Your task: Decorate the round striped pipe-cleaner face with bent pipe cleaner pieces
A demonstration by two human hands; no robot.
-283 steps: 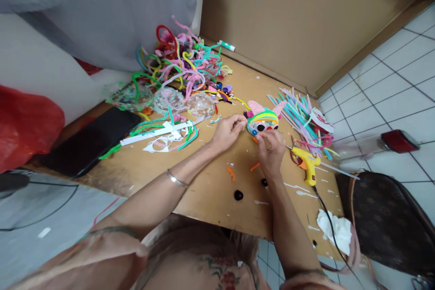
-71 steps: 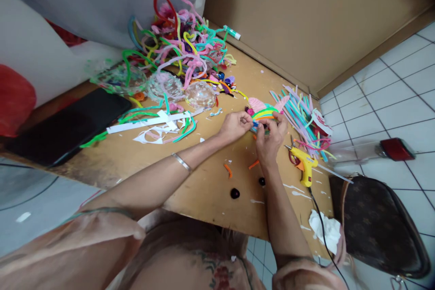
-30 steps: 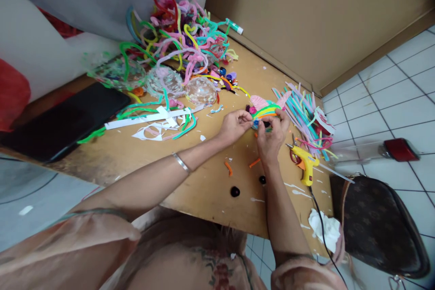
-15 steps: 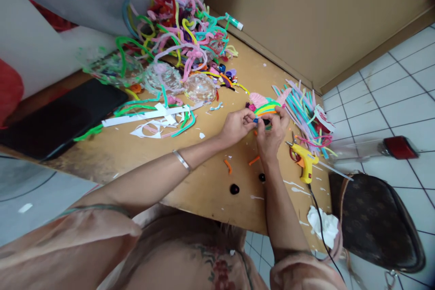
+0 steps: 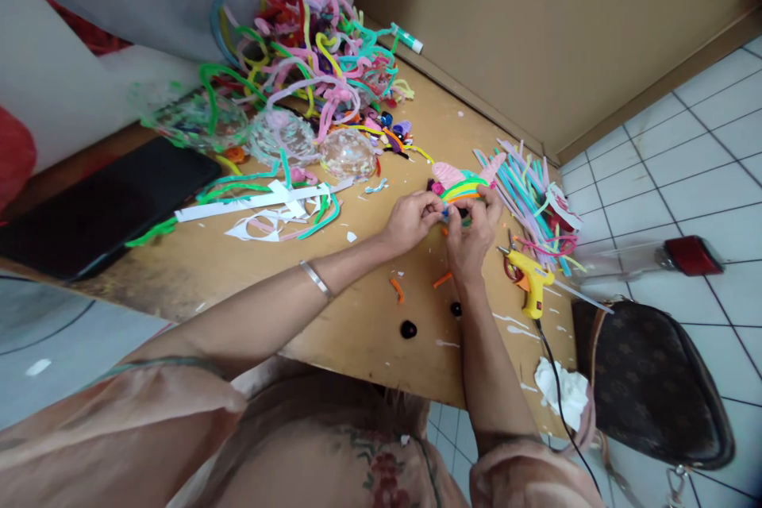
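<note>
My left hand (image 5: 410, 222) is closed in a pinch at a small blue piece (image 5: 444, 209), whose kind is hard to tell. My right hand (image 5: 473, 230) pinches the same piece from the other side, thumb and fingertips nearly meeting the left ones. Right behind the fingers is a fuzzy pipe-cleaner craft (image 5: 463, 189) with green, yellow and orange bands and pink ear-like shapes on top. My right fingers touch or overlap its edge; its lower part is hidden. Two small black round pieces (image 5: 408, 329) and short orange pipe-cleaner bits (image 5: 397, 290) lie nearer to me.
A yellow hot glue gun (image 5: 529, 278) with a black cord lies at right, beside a bundle of pipe cleaners (image 5: 515, 186). A tangled pipe-cleaner heap (image 5: 321, 55), clear plastic domes (image 5: 348, 154), paper scraps (image 5: 255, 205) and a black phone-like slab (image 5: 107, 206) fill the left. A brown bag (image 5: 660, 385) sits right.
The view has shifted slightly. My fingertips have drawn closer together over the blue piece, so less of it shows. Everything else lies as before.
</note>
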